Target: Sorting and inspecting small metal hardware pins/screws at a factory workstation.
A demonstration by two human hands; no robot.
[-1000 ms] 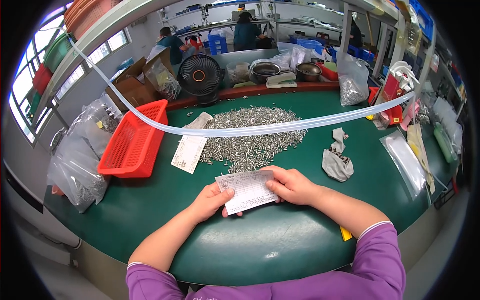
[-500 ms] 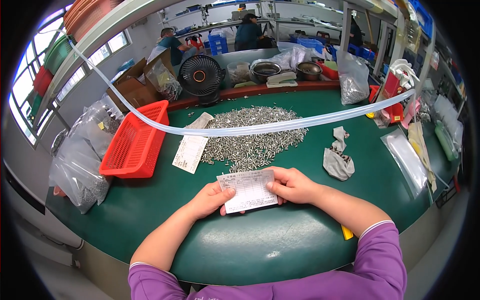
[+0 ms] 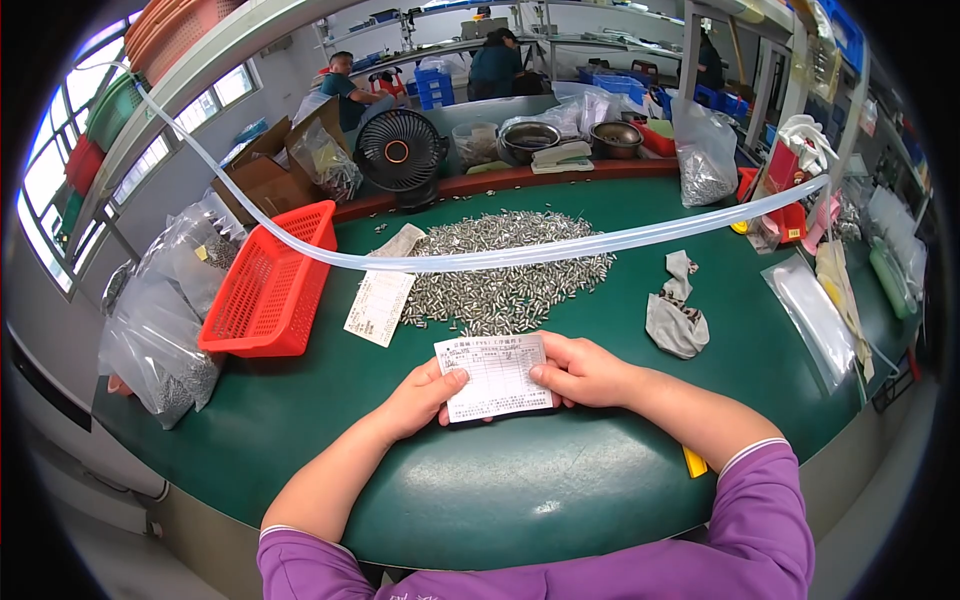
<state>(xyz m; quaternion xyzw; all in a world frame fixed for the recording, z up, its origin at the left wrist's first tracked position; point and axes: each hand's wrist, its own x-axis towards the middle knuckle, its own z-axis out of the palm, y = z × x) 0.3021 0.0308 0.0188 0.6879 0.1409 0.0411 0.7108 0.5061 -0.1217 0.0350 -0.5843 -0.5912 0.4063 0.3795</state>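
Between my two hands is a white printed paper card (image 3: 497,378), tilted up above the front part of the green table. My left hand (image 3: 425,398) pinches its left edge, thumb on the face and fingers behind. On the right edge my right hand (image 3: 580,371) grips it the same way. Just beyond the card spreads a pile of small shiny metal pins (image 3: 500,285). A second paper form (image 3: 380,303) lies by the pile's left side, partly under a grey cloth (image 3: 400,243).
An orange-red plastic basket (image 3: 270,290) and bags of metal parts (image 3: 160,350) stand at left. A black fan (image 3: 400,150) is behind the pile. A translucent tube (image 3: 480,262) arcs across. Grey cloth pieces (image 3: 677,325) and clear plastic bags (image 3: 812,315) lie right.
The card has tipped slightly more upright in my hands, which have barely moved. A seated person in the background has turned the head.
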